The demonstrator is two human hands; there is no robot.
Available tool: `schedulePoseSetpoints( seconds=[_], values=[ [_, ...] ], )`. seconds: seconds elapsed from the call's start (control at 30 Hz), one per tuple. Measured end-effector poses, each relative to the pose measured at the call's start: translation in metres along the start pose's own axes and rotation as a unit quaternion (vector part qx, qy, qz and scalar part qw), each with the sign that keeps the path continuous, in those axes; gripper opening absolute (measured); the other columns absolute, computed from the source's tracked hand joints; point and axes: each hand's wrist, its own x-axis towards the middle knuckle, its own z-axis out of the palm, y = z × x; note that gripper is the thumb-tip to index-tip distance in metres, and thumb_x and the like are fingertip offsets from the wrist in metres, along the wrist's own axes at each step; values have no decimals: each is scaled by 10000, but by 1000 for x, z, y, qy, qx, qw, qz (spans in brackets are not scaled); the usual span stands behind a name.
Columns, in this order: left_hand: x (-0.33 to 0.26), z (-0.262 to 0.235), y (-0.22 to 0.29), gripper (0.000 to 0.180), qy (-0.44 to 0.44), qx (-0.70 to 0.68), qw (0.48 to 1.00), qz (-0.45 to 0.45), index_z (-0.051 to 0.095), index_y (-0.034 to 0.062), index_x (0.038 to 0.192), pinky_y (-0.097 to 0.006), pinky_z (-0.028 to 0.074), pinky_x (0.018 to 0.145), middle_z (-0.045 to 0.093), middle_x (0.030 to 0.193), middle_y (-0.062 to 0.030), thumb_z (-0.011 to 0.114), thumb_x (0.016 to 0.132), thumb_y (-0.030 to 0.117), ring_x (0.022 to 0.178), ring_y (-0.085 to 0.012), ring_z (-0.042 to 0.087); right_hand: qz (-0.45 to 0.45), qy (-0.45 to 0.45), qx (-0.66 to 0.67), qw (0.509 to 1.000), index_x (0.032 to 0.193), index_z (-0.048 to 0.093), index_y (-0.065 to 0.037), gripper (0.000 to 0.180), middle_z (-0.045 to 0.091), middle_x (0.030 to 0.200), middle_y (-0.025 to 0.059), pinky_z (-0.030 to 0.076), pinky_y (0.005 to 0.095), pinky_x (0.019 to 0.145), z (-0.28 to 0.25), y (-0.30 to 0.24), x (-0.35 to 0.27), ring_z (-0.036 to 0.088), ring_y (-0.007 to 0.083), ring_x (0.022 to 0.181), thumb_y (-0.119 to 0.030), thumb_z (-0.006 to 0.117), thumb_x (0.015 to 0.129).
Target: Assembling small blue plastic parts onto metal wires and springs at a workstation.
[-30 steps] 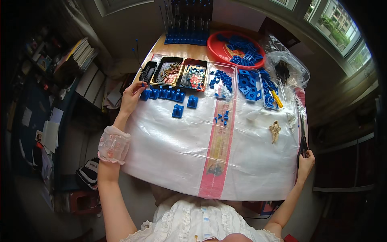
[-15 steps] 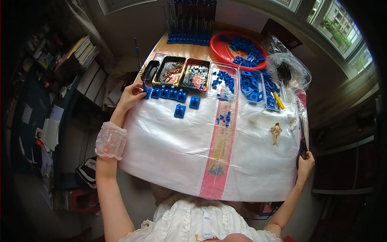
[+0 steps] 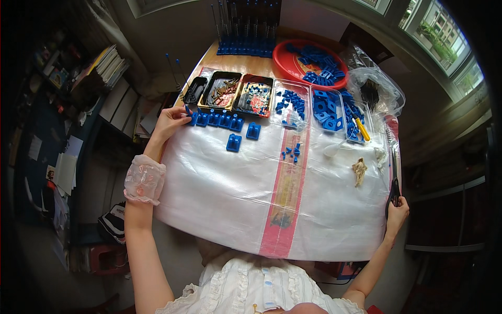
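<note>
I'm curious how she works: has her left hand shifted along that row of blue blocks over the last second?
Barely. The left hand stays at the left end of the row of blue blocks, below the black tray.

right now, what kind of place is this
Probably a home workbench for small-parts assembly. The table is covered in plastic sheet, trays hold sorted small parts, a red bowl holds blue plastic pieces, and shelves of books stand beside a window.
</note>
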Motion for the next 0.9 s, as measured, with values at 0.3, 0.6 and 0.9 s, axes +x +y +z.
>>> schedulePoseSetpoints(
  seconds=[0.3,0.6,0.9],
  values=[
    [4,2,-1,178,12,7,999,-31,785,18,1026,-168,493,720,724,842,1,797,849,15,753,-36,627,-7,13,-18,1000,962,666,61,206,714,781,192,519,382,677,-3,-3,-1,729,259,733,-45,730,797],
    [-13,-13,1,108,116,-22,993,8,700,39,1009,-190,511,759,717,957,-3,692,986,145,854,-38,631,-15,40,-106,993,933,670,57,254,697,844,260,501,510,783,-14,-20,-8,678,461,862,-172,721,835],
    [-118,34,111,84,95,-44,987,120,593,97,1066,-252,485,964,685,1221,-105,561,1069,174,1065,-117,635,24,-53,-118,991,951,706,68,340,711,918,285,528,492,835,-24,-49,-22,692,457,915,-240,757,816]
  ],
)
